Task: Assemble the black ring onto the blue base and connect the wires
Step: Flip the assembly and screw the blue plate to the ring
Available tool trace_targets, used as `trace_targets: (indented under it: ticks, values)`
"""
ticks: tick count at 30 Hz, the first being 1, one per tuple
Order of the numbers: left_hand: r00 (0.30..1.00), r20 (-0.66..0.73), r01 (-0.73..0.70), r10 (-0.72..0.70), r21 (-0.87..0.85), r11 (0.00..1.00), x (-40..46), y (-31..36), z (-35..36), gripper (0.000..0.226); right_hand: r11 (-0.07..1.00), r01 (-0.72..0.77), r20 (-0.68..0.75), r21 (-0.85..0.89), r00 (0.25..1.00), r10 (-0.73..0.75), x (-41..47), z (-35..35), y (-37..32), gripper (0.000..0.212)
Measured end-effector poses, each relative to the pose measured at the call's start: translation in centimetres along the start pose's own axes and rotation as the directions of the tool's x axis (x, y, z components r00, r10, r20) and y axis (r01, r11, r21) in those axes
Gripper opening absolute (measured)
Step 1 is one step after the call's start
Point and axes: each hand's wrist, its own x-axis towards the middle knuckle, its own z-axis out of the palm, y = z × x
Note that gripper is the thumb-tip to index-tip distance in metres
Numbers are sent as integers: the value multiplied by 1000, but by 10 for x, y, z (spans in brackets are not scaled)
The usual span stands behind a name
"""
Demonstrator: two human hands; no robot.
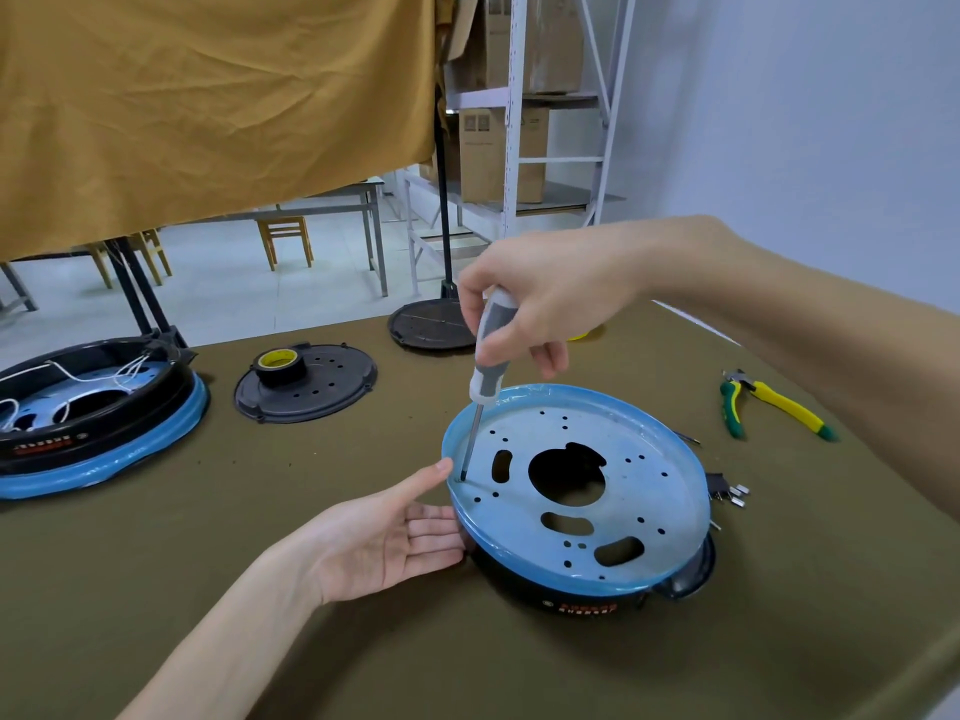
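A round blue base (634, 491) with holes and slots lies on top of a black ring (587, 589) in the middle of the table. My right hand (545, 309) grips a grey and white screwdriver (488, 356), held nearly upright, with its tip in a hole near the base's left rim. My left hand (384, 537) lies open against the left side of the base, thumb on the rim and fingers along the ring's wall. Black plug ends with metal pins (727, 493) stick out at the base's right side.
A second black ring on a blue base with white wires (88, 413) sits at the far left. A black cover plate (311, 389) carries a roll of black tape (278, 363). Another black disc (431, 324) lies behind. Yellow-green pliers (774, 405) lie at right.
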Motion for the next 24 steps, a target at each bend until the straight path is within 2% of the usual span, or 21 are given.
trace_targets:
  ticks: [3,6,9,11,17,21,24]
  values:
    - [1000,4,-1,1,-1,1000,0,-1,0,106,999,-51,-16,-11,999,51,5,2,-2,35]
    - [1000,7,-2,2,5,1000,1,-1,1,108,999,-42,32,14,999,42,1,-2,-1,25]
    - [1000,7,-5,5,5,1000,0,0,0,107,1000,-12,12,18,1000,12,3,1,-1,18]
    - [1000,11,-4,4,1,1000,0,0,0,107,1000,-17,-7,17,1000,17,6,3,-3,24]
    - [1000,9,-1,1,2,1000,0,0,1,104,1000,3,29,0,1000,-3,3,-1,-4,18]
    - [1000,10,0,0,-1,1000,-1,0,1,108,1000,-8,-20,-20,1000,7,10,1,-4,33]
    - [1000,5,-2,2,-3,1000,0,0,2,100,1000,24,10,6,1000,-24,11,-2,-2,23]
